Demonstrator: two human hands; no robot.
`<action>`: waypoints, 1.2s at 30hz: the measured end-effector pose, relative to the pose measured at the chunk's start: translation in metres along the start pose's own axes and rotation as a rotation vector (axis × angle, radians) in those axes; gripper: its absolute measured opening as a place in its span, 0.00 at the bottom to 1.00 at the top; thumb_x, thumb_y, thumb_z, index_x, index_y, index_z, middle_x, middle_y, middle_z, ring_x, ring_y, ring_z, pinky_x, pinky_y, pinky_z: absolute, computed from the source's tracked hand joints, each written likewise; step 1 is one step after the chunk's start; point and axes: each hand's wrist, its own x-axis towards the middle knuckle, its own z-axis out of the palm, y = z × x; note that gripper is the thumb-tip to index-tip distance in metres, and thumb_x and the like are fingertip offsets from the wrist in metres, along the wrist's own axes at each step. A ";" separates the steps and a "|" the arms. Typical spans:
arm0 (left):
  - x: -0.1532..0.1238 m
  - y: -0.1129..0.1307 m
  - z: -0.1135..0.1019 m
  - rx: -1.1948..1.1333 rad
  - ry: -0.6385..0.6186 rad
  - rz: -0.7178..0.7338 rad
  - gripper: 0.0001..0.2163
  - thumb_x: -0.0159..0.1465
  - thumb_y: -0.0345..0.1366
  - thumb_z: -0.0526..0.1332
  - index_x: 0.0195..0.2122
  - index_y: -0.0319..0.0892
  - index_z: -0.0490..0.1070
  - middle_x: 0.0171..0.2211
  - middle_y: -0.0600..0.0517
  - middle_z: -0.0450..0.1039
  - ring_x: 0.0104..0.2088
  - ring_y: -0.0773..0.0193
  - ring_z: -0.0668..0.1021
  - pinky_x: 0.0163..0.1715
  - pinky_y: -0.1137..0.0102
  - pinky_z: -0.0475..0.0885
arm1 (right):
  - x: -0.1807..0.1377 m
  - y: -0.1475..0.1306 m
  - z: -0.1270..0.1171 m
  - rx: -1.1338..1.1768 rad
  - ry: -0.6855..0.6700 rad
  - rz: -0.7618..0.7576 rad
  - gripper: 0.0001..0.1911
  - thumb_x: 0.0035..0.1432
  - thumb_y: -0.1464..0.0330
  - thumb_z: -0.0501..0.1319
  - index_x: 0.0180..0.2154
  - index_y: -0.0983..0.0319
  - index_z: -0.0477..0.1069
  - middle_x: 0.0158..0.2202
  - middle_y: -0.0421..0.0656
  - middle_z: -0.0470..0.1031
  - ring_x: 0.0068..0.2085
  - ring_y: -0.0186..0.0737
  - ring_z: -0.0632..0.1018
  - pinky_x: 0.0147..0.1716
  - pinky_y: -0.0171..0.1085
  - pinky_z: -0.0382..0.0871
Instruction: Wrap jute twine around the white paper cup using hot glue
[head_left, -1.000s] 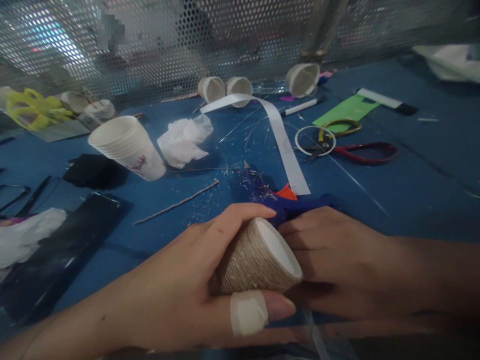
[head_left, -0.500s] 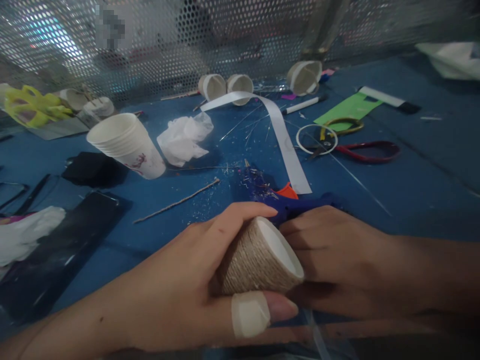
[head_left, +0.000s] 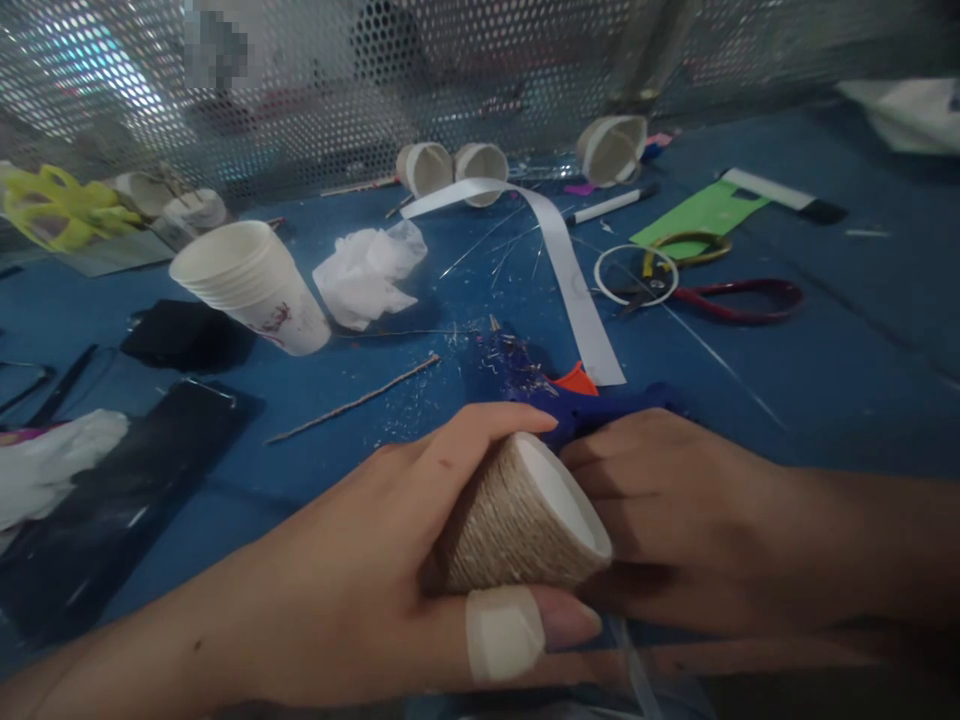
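Observation:
My left hand (head_left: 405,530) is wrapped around a paper cup wound with brown twine (head_left: 510,530). The cup tilts with its white end toward the right, and a strip of tape covers my left thumb. Against that end rests my right hand (head_left: 667,520), its fingers curled and their tips hidden, so anything inside them cannot be seen. Just beyond both hands lies a blue glue gun (head_left: 592,408) with an orange trigger, partly covered by them. A short piece of twine (head_left: 356,400) lies to the left of it.
Stacked paper cups (head_left: 255,290) lean beside crumpled white tissue (head_left: 367,275). A white paper strip (head_left: 559,260) curves behind the glue gun. Red-handled scissors (head_left: 739,300) and a green card (head_left: 694,220) are at right. Yellow scissors (head_left: 64,210) stand far left. Perforated metal (head_left: 480,80) borders the back.
The view has shifted very slightly. Both hands keep the same pose around the twine-wound cup, and nothing on the table has visibly moved.

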 end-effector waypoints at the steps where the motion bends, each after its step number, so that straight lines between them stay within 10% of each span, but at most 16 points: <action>1: 0.000 -0.001 0.000 0.001 0.000 0.003 0.30 0.64 0.44 0.74 0.65 0.59 0.64 0.43 0.58 0.79 0.35 0.64 0.81 0.32 0.73 0.78 | 0.000 0.000 0.000 -0.005 0.001 -0.001 0.15 0.77 0.66 0.58 0.37 0.61 0.81 0.32 0.39 0.84 0.33 0.35 0.81 0.35 0.36 0.73; 36: 0.000 -0.004 0.000 -0.024 -0.001 -0.005 0.31 0.63 0.45 0.74 0.65 0.57 0.66 0.42 0.56 0.80 0.35 0.61 0.82 0.32 0.71 0.79 | -0.001 0.000 0.000 -0.022 -0.053 0.026 0.17 0.78 0.65 0.55 0.38 0.59 0.79 0.35 0.38 0.85 0.35 0.35 0.82 0.37 0.37 0.73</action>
